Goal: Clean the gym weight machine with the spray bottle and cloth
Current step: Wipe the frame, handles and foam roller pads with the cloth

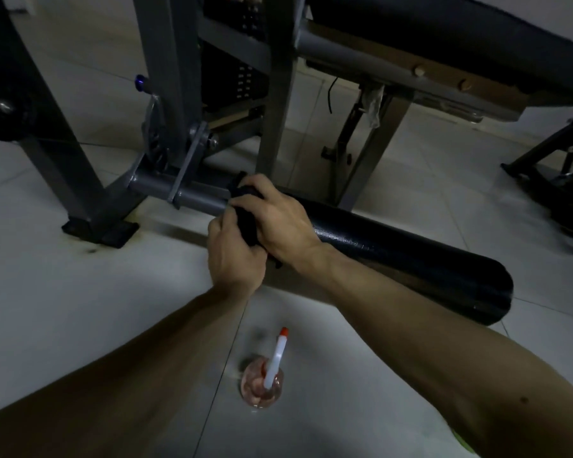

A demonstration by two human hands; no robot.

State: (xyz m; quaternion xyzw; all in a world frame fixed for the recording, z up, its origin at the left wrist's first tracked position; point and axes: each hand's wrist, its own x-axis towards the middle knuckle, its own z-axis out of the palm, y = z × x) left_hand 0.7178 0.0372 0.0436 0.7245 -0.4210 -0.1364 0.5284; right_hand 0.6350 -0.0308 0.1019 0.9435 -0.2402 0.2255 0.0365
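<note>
A dark cloth (245, 219) is wrapped over the inner end of a black foam roller pad (411, 259), where the pad meets the grey steel bar (199, 200) of the weight machine. My right hand (278, 219) grips the cloth from above, fingers curled over the pad. My left hand (235, 252) holds the cloth's lower part from the near side. The spray bottle (265, 378), clear with pinkish liquid, a white trigger head and a red nozzle tip, stands on the floor between my forearms, untouched.
Grey frame uprights (278, 94) and a black foot (96, 229) stand on the pale tiled floor (80, 309). A padded bench (444, 31) hangs over the upper right. The weight stack (242, 84) sits behind the frame. Another black stand (549, 180) is at the far right.
</note>
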